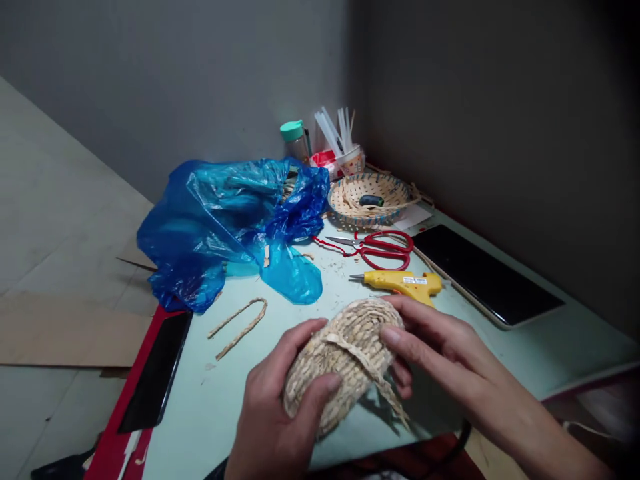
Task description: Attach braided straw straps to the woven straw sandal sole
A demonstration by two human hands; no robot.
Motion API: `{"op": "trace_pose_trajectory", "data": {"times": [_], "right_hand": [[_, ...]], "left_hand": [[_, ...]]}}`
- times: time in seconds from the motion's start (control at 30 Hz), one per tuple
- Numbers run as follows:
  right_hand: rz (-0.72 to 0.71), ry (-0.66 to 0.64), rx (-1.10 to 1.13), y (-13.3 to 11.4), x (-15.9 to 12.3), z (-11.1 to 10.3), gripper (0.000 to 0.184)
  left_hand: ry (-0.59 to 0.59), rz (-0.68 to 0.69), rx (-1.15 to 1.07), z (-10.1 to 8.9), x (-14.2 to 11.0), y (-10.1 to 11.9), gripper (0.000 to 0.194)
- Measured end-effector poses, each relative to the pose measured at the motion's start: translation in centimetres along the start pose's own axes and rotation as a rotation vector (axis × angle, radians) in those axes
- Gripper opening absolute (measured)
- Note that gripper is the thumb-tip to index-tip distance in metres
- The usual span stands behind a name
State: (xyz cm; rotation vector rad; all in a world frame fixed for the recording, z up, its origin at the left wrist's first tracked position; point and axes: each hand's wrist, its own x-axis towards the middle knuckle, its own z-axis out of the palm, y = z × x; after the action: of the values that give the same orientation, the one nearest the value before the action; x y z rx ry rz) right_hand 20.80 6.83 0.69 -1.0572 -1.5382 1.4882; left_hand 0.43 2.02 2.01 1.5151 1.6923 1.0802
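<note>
An oval coil of braided straw, shaped like a small woven sole, is held above the table between both hands. My left hand grips its near left end, thumb on top and fingers around the edge. At the far right end, my right hand pinches the rim with thumb above and fingers beneath. A loose flat straw strand lies across the top face and hangs past the right edge. Beyond the right hand lies a yellow hot glue gun. A short bent straw braid rests to the left.
Red-handled scissors lie behind the glue gun. A blue plastic bag spreads at back left, beside a woven basket with a dark spool. Glue sticks stand in a cup. Dark phone-like slabs lie at right and left.
</note>
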Motion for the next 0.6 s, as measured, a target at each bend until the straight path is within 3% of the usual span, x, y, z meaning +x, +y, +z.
{"op": "trace_pose_trajectory", "data": {"times": [0.07,0.17,0.37,0.6], "right_hand": [[-0.037,0.033,-0.060,-0.1,-0.1,0.0,0.033],[-0.129,0.102,-0.290,0.5,-0.7,0.0,0.037],[-0.107,0.085,-0.578,2.6,-2.6,0.8,0.026],[-0.384,0.095,-0.596,-0.4,-1.6,1.9,0.011]], "left_hand": [[0.067,0.006,0.039,0.6,-0.3,0.2,0.028],[0.185,0.045,0.033,1.0,-0.4,0.2,0.033],[0.237,0.208,-0.011,1.4,0.0,-0.8,0.040],[0.217,0.220,0.038,1.8,0.0,-1.7,0.040]]}}
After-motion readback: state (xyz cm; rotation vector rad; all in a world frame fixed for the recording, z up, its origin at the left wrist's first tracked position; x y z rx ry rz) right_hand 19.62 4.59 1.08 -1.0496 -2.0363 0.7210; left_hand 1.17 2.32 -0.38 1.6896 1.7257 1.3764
